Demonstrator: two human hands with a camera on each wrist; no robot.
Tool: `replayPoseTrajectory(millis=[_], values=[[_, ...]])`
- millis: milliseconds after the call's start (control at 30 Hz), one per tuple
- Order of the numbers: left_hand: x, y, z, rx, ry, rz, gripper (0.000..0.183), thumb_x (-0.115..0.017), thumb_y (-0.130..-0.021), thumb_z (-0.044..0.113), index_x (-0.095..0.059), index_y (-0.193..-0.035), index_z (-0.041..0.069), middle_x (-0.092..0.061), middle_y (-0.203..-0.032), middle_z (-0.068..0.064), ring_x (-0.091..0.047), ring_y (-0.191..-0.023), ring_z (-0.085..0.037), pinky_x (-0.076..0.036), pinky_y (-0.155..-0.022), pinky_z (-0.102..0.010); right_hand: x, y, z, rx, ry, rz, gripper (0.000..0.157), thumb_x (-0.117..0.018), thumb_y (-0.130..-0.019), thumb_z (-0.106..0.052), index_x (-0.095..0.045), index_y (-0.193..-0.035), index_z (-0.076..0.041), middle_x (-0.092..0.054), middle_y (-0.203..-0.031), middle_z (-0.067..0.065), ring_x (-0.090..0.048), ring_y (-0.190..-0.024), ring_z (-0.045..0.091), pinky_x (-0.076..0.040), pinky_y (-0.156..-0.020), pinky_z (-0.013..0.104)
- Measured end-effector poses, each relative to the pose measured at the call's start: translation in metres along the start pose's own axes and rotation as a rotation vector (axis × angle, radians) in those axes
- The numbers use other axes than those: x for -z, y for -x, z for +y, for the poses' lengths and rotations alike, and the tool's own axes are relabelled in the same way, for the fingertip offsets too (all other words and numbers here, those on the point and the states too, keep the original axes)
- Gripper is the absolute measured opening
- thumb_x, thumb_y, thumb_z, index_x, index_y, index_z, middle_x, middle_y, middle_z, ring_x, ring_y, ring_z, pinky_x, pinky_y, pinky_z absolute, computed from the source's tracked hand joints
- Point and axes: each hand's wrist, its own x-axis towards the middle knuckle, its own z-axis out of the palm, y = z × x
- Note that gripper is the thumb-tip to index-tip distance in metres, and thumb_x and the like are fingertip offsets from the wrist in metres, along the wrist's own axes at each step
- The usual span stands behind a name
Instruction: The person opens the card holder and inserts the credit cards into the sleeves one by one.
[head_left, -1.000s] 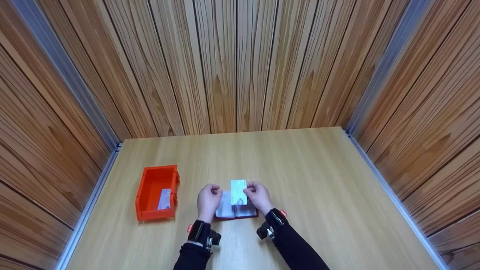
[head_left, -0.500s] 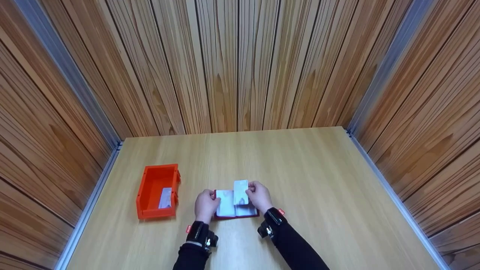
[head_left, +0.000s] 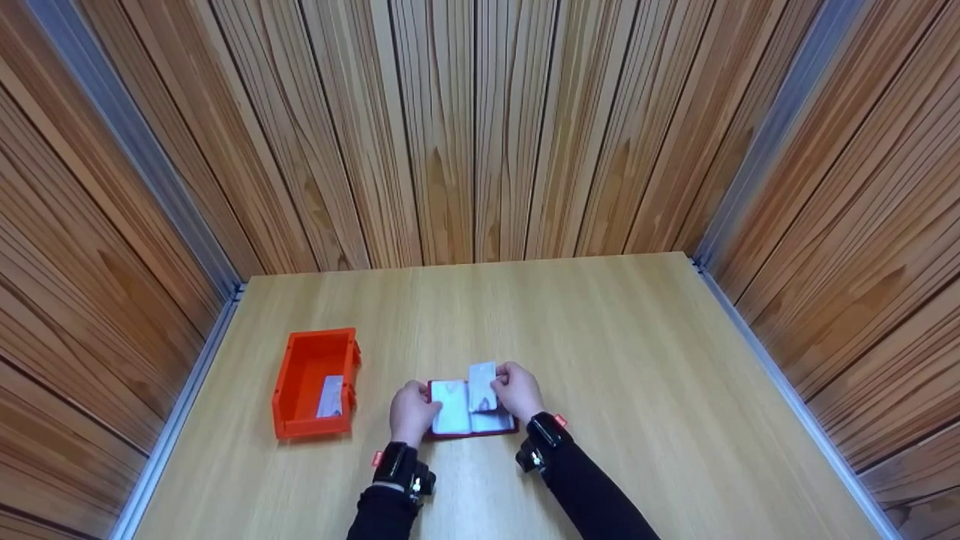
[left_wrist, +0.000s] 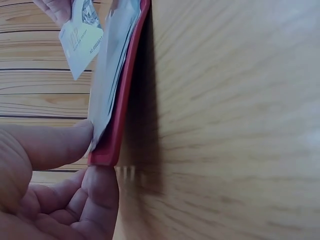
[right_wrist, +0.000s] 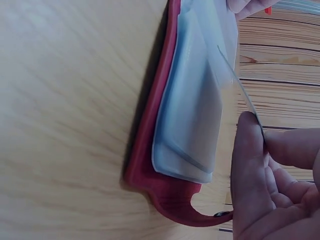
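Note:
A red card holder [head_left: 450, 409] lies spread open on the table, its clear plastic sleeves facing up. My left hand [head_left: 412, 412] pinches its left edge, with the thumb on the sleeves and a finger under the red cover [left_wrist: 116, 135]. Between the thumb and fingers of my right hand [head_left: 519, 394] is a pale card [head_left: 482, 386], held by its right edge above the holder's right half. Printed digits show on this card [left_wrist: 82, 45] in the left wrist view. In the right wrist view the card appears edge-on beside the sleeves [right_wrist: 192, 115].
An orange bin [head_left: 300, 382] stands on the table to the left, with a pale card [head_left: 330, 396] inside. A red strap [right_wrist: 180, 212] with a metal snap sticks out from the holder. Wood-panelled walls [head_left: 472, 135] enclose the table [head_left: 622, 360].
My left hand has moved slightly left and down and taken hold of the holder's left edge. The card in my right hand has shifted a little right and tilted.

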Motion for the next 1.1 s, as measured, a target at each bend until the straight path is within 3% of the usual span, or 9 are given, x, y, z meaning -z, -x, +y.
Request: replayPoseTrajectory(millis=[700,900,1100], values=[[-0.002,-0.001,-0.003,0.004,0.018,0.006,0.028,-0.078,-0.079,0.003,-0.062,-0.102,-0.003,-0.062,-0.087,-0.011,-0.059,-0.083,-0.026,-0.050,-0.076,-0.041,-0.007,0.000,-0.002,0.003,0.051,-0.032,0.012,-0.067,-0.086,-0.001,-0.062,-0.096,0.002,-0.062,-0.080,0.003,-0.059,-0.070,0.016,-0.050,-0.065,0.030],[-0.003,-0.001,-0.004,-0.014,0.020,0.014,0.027,-0.078,-0.078,0.002,-0.062,-0.100,-0.003,-0.062,-0.086,-0.011,-0.060,-0.082,-0.027,-0.050,-0.074,-0.041,-0.010,0.000,-0.001,0.067,0.149,-0.015,0.011,-0.070,-0.082,-0.002,-0.062,-0.090,0.001,-0.061,-0.078,0.003,-0.058,-0.073,0.019,-0.049,-0.071,0.036],[-0.002,-0.002,-0.005,-0.006,0.013,0.012,0.027,-0.078,-0.079,0.003,-0.062,-0.100,-0.003,-0.062,-0.086,-0.011,-0.060,-0.082,-0.027,-0.049,-0.075,-0.042,-0.010,0.001,0.000,0.099,0.223,-0.057,0.012,-0.071,-0.081,-0.002,-0.061,-0.087,0.000,-0.059,-0.075,0.003,-0.057,-0.071,0.021,-0.049,-0.070,0.037]])
